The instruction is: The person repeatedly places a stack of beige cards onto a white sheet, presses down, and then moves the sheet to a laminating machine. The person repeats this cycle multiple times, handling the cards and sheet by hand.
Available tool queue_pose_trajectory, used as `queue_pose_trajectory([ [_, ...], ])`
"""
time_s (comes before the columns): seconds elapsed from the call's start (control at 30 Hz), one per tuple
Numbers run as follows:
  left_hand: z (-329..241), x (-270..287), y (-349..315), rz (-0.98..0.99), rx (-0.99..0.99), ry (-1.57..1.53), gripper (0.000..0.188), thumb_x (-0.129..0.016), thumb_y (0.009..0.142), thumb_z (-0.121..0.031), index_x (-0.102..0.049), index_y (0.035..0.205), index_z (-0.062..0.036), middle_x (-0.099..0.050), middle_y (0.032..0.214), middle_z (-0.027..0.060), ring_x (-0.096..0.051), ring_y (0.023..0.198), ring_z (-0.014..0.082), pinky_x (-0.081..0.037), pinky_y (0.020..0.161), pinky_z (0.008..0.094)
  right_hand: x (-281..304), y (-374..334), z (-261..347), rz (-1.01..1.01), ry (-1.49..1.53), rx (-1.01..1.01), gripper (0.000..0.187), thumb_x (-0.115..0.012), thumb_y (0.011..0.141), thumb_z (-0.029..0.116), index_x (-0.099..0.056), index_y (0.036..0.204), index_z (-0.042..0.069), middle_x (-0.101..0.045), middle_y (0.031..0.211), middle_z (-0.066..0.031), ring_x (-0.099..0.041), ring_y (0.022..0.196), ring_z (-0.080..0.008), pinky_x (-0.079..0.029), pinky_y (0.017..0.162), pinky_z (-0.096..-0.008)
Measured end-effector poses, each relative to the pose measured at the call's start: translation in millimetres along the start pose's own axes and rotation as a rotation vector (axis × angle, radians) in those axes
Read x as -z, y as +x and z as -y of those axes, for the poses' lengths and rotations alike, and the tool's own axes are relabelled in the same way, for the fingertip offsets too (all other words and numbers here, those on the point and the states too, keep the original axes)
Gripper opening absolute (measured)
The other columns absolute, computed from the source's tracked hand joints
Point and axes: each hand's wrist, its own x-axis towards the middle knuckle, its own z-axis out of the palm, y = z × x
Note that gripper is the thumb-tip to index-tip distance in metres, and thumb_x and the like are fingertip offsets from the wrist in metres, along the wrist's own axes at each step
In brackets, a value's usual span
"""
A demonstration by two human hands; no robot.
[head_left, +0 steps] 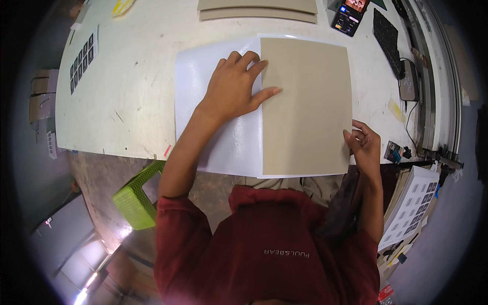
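Observation:
A beige cardboard sheet (307, 112) lies over the right half of a glossy white sheet (223, 147) at the table's near edge. White margins show along the board's left side and top. Fingers spread, my left hand (234, 86) rests on the white sheet; its thumb and index fingertip reach over the board's left edge. My right hand (365, 145) is at the board's right edge, fingers curled and thumb tip over that edge, so it seems to pinch it. Part of its grip is hidden.
Beyond the sheets is a stack of beige boards (256, 12). A phone (351, 16), a black strip (387, 43) and a digital clock (408, 81) lie at the far right. Printed sheets (409, 206) hang below right; a green stool (133, 201) stands at lower left.

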Motion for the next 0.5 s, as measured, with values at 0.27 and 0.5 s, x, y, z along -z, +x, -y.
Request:
queue_pose_trajectory([
  [0.27,-0.8,3.5,-1.2,0.074,0.001,0.029,0.085,-0.082,0.07,-0.062,-0.065,0.127,-0.0008,-0.061,0.12,0.0139,-0.058,0.106,0.0317,-0.048,0.09,0.0438,0.1,0.9,-1.6,0.01,-0.001,0.0,0.033,-0.069,0.094,0.005,-0.062,0.123,-0.009,-0.071,0.079,-0.0031,-0.058,0.066,-0.0025,-0.042,0.056,-0.0185],
  [0.5,-4.7,4.7,-0.7,0.138,0.045,0.051,0.103,-0.088,0.055,-0.064,-0.062,0.132,-0.0013,-0.058,0.126,0.0144,-0.056,0.11,0.0325,-0.048,0.092,0.0458,2.7,1.7,-2.4,0.002,-0.059,-0.015,0.033,-0.071,0.093,0.006,-0.063,0.122,-0.007,-0.072,0.081,-0.005,-0.06,0.063,-0.0051,-0.042,0.052,-0.0211],
])
